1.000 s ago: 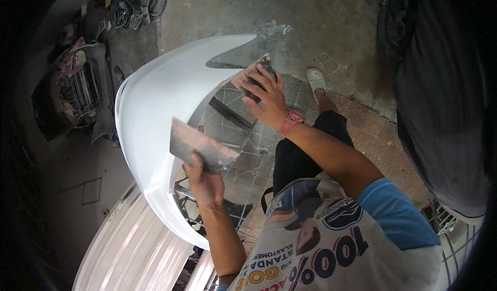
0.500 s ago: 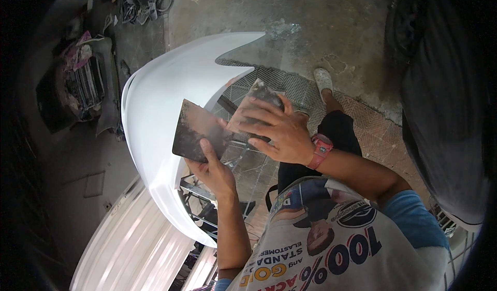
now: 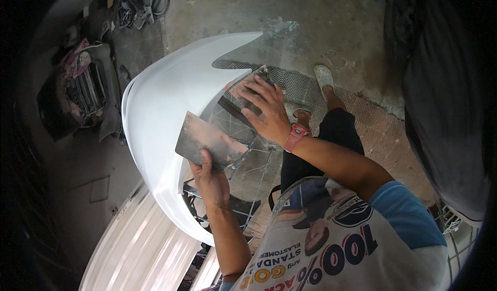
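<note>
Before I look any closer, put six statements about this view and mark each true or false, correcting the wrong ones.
1. The left hand holds a smeared flat plate. True.
2. The pink wristwatch is on the left wrist. False: it is on the right wrist.
3. The right hand holds a second plate. True.
4. The curved bumper is black. False: it is white.
5. The plates are stacked together. False: they are apart.
6. A pale clog is on one foot. True.

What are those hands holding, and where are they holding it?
The left hand holds a smudged flat plate by its lower edge, thumb on its face. The right hand holds a second plate, fingers spread across its face.
</note>
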`<state>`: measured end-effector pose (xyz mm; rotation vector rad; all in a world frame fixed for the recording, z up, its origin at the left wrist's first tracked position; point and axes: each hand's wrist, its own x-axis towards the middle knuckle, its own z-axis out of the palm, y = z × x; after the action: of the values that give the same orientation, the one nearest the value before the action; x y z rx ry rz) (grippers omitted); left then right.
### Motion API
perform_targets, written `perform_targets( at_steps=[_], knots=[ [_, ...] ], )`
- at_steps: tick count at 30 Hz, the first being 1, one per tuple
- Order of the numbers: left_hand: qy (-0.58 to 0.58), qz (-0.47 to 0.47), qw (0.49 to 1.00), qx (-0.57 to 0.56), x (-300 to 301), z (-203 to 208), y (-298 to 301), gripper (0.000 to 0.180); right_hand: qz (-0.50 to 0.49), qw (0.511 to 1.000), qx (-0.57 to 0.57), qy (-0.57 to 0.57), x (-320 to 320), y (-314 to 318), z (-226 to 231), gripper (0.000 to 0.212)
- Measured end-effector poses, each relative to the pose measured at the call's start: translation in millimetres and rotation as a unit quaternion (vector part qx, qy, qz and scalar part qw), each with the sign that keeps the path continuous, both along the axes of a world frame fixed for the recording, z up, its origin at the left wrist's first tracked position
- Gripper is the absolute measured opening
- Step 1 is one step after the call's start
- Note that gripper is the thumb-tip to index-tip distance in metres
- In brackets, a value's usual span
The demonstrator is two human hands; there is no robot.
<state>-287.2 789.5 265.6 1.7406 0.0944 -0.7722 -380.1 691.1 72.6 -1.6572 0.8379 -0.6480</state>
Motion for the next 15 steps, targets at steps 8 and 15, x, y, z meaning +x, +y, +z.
perform_targets(
  at_steps=[8,15],
  knots=[
    [0.024,0.005,0.999,-0.022,1,-1,2,0.048,-0.003,1.0,0.015,-0.001,12,4,-4,0.049],
    [-0.005,-0.017,1.0,0.004,2,-3,0,0.059,-0.02,1.0,-0.01,-0.021,4,3,-19,0.048]
  ],
)
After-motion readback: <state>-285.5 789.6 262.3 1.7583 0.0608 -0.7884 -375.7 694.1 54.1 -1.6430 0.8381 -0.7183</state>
